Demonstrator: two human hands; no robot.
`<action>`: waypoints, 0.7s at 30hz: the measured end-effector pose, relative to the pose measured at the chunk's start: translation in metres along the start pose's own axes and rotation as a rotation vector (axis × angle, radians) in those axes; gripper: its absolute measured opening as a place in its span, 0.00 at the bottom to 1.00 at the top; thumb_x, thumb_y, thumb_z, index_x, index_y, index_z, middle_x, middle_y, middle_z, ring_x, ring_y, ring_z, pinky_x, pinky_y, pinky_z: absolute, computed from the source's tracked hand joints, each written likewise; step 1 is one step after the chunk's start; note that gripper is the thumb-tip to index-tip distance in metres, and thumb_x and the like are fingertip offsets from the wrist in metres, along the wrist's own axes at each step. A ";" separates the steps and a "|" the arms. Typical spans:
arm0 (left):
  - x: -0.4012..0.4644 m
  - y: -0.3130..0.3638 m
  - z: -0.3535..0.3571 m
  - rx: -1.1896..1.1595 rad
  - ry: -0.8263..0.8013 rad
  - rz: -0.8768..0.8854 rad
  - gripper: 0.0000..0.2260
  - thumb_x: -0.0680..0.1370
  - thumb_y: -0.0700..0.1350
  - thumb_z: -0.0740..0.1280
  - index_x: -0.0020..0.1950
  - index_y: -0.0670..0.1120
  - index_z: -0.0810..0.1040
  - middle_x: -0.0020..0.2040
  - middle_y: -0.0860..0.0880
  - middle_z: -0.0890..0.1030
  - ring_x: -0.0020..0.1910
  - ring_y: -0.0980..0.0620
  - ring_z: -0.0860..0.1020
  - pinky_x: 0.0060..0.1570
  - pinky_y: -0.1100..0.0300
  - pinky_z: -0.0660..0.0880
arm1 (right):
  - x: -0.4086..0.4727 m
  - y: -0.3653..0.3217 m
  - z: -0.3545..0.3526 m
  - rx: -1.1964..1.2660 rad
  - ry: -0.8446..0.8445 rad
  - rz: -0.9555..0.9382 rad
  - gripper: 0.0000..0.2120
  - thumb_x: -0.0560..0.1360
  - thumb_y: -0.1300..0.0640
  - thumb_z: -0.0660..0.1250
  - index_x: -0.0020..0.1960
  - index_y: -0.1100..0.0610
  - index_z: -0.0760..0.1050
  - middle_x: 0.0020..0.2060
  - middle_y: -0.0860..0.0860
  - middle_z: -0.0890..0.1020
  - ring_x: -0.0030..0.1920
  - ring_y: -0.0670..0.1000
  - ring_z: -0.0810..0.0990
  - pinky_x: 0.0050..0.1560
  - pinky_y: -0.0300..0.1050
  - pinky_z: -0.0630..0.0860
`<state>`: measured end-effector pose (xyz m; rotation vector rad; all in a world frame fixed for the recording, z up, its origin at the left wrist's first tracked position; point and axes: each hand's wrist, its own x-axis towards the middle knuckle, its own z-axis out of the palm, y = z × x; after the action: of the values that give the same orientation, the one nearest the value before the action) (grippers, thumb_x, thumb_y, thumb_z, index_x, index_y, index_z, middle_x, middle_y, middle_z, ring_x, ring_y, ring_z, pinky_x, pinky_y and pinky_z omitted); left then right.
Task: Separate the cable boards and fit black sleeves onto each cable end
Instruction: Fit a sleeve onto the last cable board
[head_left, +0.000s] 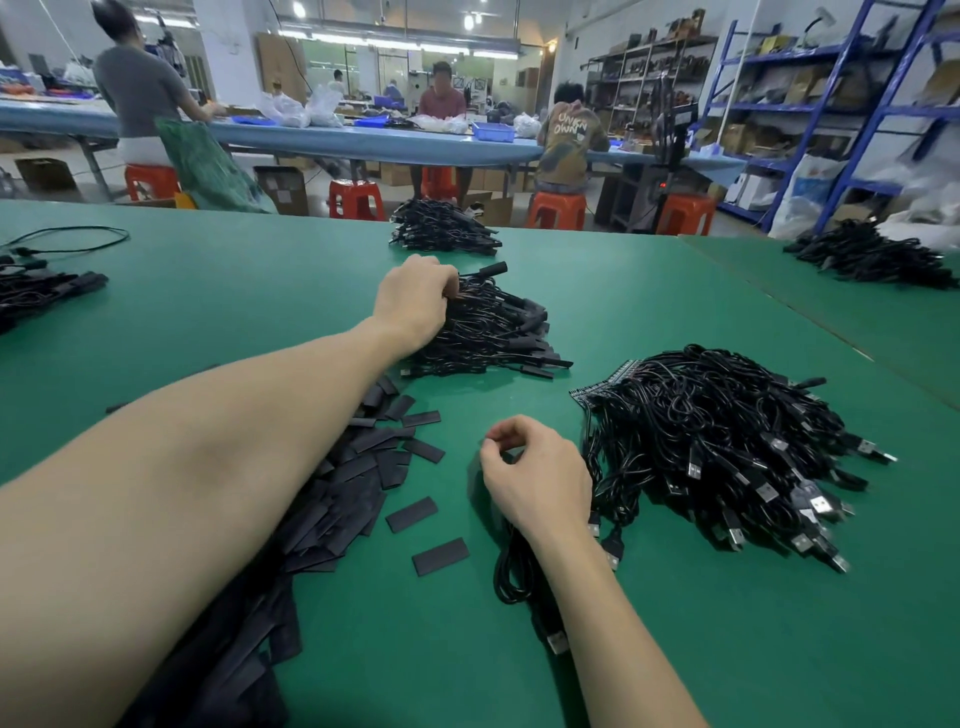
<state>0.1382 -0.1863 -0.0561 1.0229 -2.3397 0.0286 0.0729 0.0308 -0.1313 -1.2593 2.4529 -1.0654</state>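
Observation:
My left hand (415, 301) reaches forward onto a heap of sleeved black cables (493, 332) in the middle of the green table, its fingers curled into the top of the heap. My right hand (535, 478) hovers low near me with fingers curled; a black cable (514, 571) with a USB plug lies under its wrist, and whether it grips that cable is hidden. A pile of flat black sleeves (332, 499) spreads under my left forearm. To the right lies a big tangle of USB cables (727, 447) still joined to a strip of small boards (602, 384).
More black cable heaps sit at the far middle (441, 228), far right (872, 254) and left edge (36, 286). Two loose sleeves (441, 556) lie before me. A table seam (810, 312) runs diagonally at right. People work at a blue bench behind.

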 end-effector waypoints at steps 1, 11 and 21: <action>0.001 -0.001 -0.001 -0.008 0.026 -0.002 0.11 0.79 0.35 0.63 0.55 0.44 0.82 0.55 0.44 0.81 0.59 0.42 0.75 0.55 0.50 0.74 | 0.000 0.000 0.000 0.000 0.000 -0.001 0.06 0.76 0.46 0.66 0.50 0.45 0.79 0.42 0.37 0.83 0.37 0.44 0.78 0.34 0.37 0.66; -0.011 0.005 0.010 0.020 -0.011 -0.033 0.12 0.80 0.42 0.63 0.60 0.48 0.82 0.61 0.47 0.79 0.64 0.45 0.71 0.64 0.50 0.66 | -0.001 -0.004 -0.006 0.035 -0.054 0.003 0.05 0.76 0.48 0.66 0.48 0.45 0.80 0.41 0.38 0.83 0.41 0.45 0.80 0.40 0.40 0.71; -0.123 0.067 -0.007 -0.874 0.104 -0.412 0.02 0.77 0.43 0.70 0.46 0.51 0.82 0.42 0.58 0.83 0.35 0.64 0.77 0.38 0.73 0.72 | 0.004 -0.014 -0.045 -0.189 -0.325 0.099 0.20 0.67 0.47 0.78 0.57 0.50 0.81 0.54 0.53 0.83 0.55 0.55 0.82 0.58 0.48 0.80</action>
<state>0.1624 -0.0556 -0.0999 0.9594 -1.6949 -0.9757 0.0589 0.0460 -0.0883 -1.2348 2.3736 -0.5627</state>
